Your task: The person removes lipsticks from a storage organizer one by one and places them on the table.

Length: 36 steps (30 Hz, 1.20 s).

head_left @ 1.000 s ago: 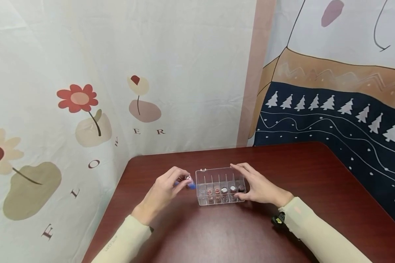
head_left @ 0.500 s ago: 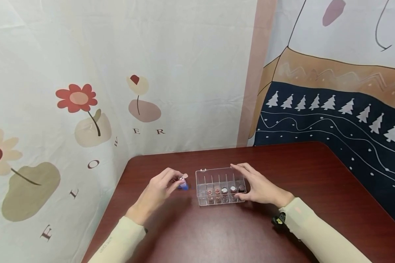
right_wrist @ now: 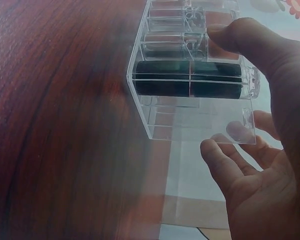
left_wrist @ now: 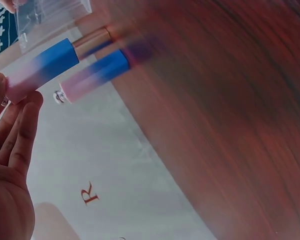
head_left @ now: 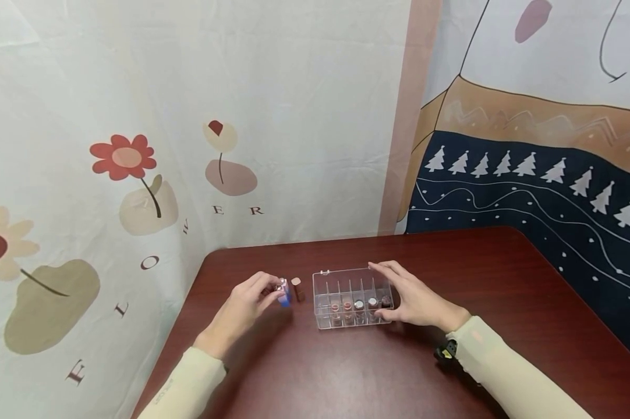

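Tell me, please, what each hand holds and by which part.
The left fingers pinch a pink-blue tube by its pink end; the right fingers hold a clear box by its right end.

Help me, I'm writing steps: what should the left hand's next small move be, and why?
Probably lower the held tube to the table: the left hand pinches its pink end, its blue end seems raised, and a similar tube stands alongside.

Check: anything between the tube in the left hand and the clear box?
Yes: a brown tube stands on the table between the pink-blue tube in the left hand and the clear box.
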Tool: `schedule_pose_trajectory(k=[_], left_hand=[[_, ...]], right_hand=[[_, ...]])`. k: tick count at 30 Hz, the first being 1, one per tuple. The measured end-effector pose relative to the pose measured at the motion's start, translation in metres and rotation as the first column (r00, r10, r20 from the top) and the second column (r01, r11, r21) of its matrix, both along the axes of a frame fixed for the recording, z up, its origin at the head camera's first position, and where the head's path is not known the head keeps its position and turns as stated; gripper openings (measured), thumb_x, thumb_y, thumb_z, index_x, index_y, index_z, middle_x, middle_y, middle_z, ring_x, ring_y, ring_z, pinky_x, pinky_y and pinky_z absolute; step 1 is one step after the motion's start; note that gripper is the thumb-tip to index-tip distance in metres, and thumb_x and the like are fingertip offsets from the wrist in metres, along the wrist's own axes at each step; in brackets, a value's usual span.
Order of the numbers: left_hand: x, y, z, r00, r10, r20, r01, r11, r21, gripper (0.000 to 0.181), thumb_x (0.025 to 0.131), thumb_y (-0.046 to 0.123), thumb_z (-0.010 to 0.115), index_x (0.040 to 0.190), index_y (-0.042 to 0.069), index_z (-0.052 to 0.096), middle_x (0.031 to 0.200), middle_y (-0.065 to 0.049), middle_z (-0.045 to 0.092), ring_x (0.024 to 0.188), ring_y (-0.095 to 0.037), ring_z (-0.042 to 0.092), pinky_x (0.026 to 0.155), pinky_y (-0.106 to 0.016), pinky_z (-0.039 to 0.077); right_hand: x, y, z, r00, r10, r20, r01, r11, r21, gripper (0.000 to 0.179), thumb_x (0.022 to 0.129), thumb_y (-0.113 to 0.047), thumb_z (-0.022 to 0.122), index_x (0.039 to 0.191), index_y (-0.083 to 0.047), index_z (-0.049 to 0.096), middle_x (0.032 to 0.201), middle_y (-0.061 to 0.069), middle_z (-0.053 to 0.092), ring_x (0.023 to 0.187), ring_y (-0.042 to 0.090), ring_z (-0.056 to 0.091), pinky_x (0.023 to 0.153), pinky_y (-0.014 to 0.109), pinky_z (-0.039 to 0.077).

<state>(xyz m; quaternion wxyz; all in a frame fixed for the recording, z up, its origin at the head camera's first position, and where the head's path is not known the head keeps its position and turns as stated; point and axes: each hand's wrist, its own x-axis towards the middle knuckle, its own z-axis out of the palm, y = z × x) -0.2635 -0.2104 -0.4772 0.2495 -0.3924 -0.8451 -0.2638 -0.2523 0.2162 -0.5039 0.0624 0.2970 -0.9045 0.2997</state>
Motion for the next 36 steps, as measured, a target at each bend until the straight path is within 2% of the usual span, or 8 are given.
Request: schedule_pose_trajectory(k=[7,12,19,31,36], left_hand=[[-0.003,-0.012,-0.006,0.999,0.031,0.039,-0.031,0.999,-0.016,0.024,0.090,0.011,0.086,0.109,0.012,0.072,0.100,0.009,0.068,0.084,-0.004,0.066,0.075,-0.023,0.059],[-0.007,-0.019,-0.011,0.998,0.036,0.052,-0.036,0.999,-0.009,0.022,0.091,0.010,0.085,0.109,0.013,0.073,0.098,0.008,0.067,0.085,-0.005,0.066,0.074,-0.021,0.057],[-0.012,-0.026,-0.016,0.996,0.064,0.062,-0.064,0.998,-0.011,0.020,0.092,0.010,0.084,0.108,0.010,0.073,0.098,0.005,0.069,0.085,-0.006,0.067,0.073,-0.030,0.061],[-0.025,-0.028,-0.027,0.987,0.146,0.073,-0.146,0.989,-0.004,0.018,0.093,0.011,0.083,0.109,0.010,0.073,0.099,0.004,0.071,0.086,-0.007,0.068,0.076,-0.021,0.057],[-0.027,-0.027,-0.033,0.986,0.157,0.062,-0.158,0.987,0.009,0.019,0.092,0.008,0.084,0.108,0.010,0.073,0.097,0.003,0.071,0.084,-0.007,0.067,0.074,-0.026,0.059]], right_hand=[[0.000,-0.001,-0.001,0.999,0.000,-0.038,0.000,1.000,0.005,0.108,0.080,-0.041,0.095,0.168,-0.027,0.033,0.156,0.001,0.048,0.136,0.028,0.059,0.109,0.051,0.056],[0.002,-0.001,0.001,1.000,-0.004,-0.029,0.004,1.000,-0.001,0.108,0.080,-0.039,0.095,0.167,-0.027,0.034,0.156,-0.001,0.047,0.136,0.029,0.060,0.109,0.051,0.056],[0.003,-0.002,0.004,1.000,-0.010,-0.011,0.010,1.000,0.001,0.108,0.079,-0.037,0.096,0.167,-0.028,0.034,0.157,0.000,0.047,0.136,0.030,0.060,0.108,0.050,0.056],[0.001,-0.003,0.000,1.000,-0.024,-0.014,0.024,1.000,-0.011,0.107,0.080,-0.036,0.095,0.167,-0.029,0.034,0.157,0.000,0.047,0.137,0.028,0.059,0.109,0.050,0.055],[0.002,-0.003,-0.001,1.000,-0.026,-0.005,0.026,1.000,-0.016,0.107,0.080,-0.035,0.095,0.167,-0.030,0.034,0.157,-0.002,0.046,0.138,0.027,0.058,0.110,0.049,0.055]])
